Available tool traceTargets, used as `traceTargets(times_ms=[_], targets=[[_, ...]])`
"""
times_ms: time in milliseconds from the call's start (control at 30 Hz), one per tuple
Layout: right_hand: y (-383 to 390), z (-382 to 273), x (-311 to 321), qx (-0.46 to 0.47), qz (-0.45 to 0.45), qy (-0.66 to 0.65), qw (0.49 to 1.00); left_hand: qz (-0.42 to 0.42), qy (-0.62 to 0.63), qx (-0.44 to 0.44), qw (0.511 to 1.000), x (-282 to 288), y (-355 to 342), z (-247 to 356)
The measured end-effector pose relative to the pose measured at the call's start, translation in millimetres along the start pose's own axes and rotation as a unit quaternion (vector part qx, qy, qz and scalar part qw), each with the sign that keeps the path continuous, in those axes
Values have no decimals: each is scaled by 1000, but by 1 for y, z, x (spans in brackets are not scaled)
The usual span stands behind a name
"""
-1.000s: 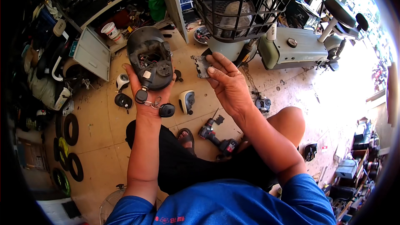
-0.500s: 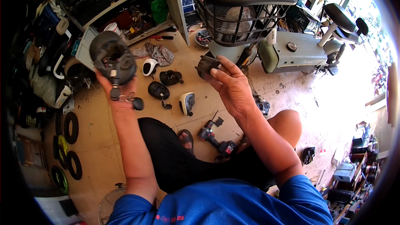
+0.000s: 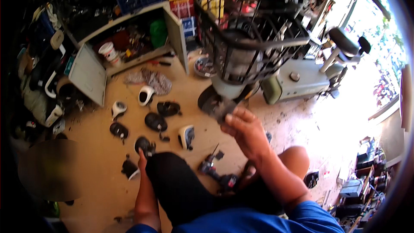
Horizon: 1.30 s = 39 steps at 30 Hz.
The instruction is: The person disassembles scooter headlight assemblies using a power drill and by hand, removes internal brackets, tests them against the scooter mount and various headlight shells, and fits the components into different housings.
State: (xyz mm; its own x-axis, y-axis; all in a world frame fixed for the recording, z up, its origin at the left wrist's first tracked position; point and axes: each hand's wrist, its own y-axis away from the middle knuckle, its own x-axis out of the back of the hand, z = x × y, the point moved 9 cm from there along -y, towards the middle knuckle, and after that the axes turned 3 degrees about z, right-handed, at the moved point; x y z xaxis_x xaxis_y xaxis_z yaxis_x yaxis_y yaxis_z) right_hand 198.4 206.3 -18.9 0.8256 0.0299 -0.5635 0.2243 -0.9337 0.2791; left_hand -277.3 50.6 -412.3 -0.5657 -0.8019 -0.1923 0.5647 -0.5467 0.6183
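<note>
My right hand (image 3: 246, 130) is raised in front of the basket, with thumb and fingers pinched on a small dark flat plate (image 3: 219, 108), which is blurred. My left hand (image 3: 142, 160) is low beside my left knee, its fingers partly hidden, closed at a black oval housing (image 3: 144, 145) near the floor. Around it lie more black oval housings (image 3: 155, 121) and white-and-black shells (image 3: 186, 136). A cordless drill (image 3: 215, 172) with a bit lies on the floor between my legs.
Ahead stands a grey-green scooter (image 3: 297, 80) with a black wire basket (image 3: 263, 45). A low cabinet (image 3: 88, 73) with its doors apart holds loose parts and a white cup. A metal bowl (image 3: 204, 67) is by the basket. Tools and boxes (image 3: 351, 188) crowd the right side.
My left hand has gone down from in front of the cabinet to beside my knee, bringing the black housing low. My right hand has moved slightly nearer, still pinching the plate. The view has tilted.
</note>
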Motion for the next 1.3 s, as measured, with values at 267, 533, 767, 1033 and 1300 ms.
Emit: traceTargets(times_ms=[267, 533, 767, 1033, 1300], targets=[[28, -67, 7, 96, 38, 123, 987, 124, -179, 51, 975, 32, -28, -80], [59, -243, 9, 433, 119, 220, 866, 240, -315, -47, 917, 61, -33, -38], [21, -347, 25, 496, 152, 211, 829, 70, -146, -454, 876, -184, 108, 266], [-48, -377, 11, 401, 100, 132, 901, -464, -182, -351, 793, -548, 383, 376], [-70, -382, 7, 374, 45, 137, 916, -548, -270, -252, 750, -732, 355, 371]])
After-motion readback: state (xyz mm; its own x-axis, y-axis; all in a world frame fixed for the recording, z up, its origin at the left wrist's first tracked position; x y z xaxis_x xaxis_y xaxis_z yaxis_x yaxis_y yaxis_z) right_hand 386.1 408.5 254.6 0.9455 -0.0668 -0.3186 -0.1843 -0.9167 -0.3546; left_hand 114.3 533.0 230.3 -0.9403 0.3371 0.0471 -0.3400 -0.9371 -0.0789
